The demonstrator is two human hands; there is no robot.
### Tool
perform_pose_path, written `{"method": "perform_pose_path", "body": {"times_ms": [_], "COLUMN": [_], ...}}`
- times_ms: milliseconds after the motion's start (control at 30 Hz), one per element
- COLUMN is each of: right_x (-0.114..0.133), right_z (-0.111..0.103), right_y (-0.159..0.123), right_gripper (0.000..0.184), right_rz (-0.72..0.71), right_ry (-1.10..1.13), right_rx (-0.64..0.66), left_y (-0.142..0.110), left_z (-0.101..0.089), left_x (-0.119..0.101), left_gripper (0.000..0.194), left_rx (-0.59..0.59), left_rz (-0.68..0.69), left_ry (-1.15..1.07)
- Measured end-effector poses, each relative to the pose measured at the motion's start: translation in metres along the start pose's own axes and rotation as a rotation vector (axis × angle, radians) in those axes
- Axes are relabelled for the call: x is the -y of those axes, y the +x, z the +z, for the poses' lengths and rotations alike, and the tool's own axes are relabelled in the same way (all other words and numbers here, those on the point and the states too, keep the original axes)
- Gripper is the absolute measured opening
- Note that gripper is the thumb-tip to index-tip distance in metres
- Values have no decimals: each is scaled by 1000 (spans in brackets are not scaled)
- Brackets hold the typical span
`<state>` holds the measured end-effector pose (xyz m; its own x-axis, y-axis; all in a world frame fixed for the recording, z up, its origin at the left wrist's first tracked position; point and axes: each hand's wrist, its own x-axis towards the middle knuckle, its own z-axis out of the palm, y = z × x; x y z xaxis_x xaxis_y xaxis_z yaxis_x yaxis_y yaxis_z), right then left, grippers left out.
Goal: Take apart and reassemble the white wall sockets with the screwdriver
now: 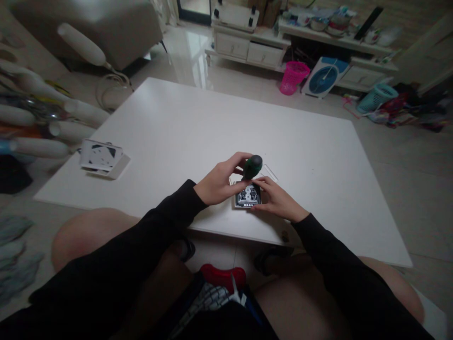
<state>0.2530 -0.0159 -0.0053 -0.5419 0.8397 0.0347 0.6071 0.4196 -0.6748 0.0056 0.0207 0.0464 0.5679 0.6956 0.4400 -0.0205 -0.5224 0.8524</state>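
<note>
My left hand (223,180) is closed on a screwdriver (252,167) with a dark green and black handle. The handle points up, and its shaft and tip are hidden. Below it, near the table's front edge, lies a square wall socket plate (248,195), white-edged with dark and metal inner parts facing up. My right hand (279,200) grips this plate at its right side, with thumb and fingers along the edge. Just beyond the hands, a thin white strip (272,173) lies on the white table (300,141).
Similar white plates (102,158) are stacked at the table's left edge. White tube-like objects (85,113) crowd the left side. Beyond the table stand a pink basket (294,78), a blue box fan (322,79), a teal basket (377,98) and a white cabinet (231,45).
</note>
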Motion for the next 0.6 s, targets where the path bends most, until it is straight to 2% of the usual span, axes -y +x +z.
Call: {"method": "perform_pose_path", "body": {"times_ms": [167, 467, 600], "right_x": [0, -1, 0], "right_z": [0, -2, -2], "right_y": [0, 0, -1], "right_gripper": [81, 80, 82], "right_rz": [16, 4, 8], "right_ry": [2, -4, -12], "right_rx": [14, 34, 26], "left_y": [-4, 0, 0], "left_z": [-1, 0, -1], "left_x": [0, 1, 3], "left_gripper": [37, 26, 32], "left_rx": [39, -46, -63], "left_rz": [-7, -4, -21], "left_ry": [5, 143, 56]}}
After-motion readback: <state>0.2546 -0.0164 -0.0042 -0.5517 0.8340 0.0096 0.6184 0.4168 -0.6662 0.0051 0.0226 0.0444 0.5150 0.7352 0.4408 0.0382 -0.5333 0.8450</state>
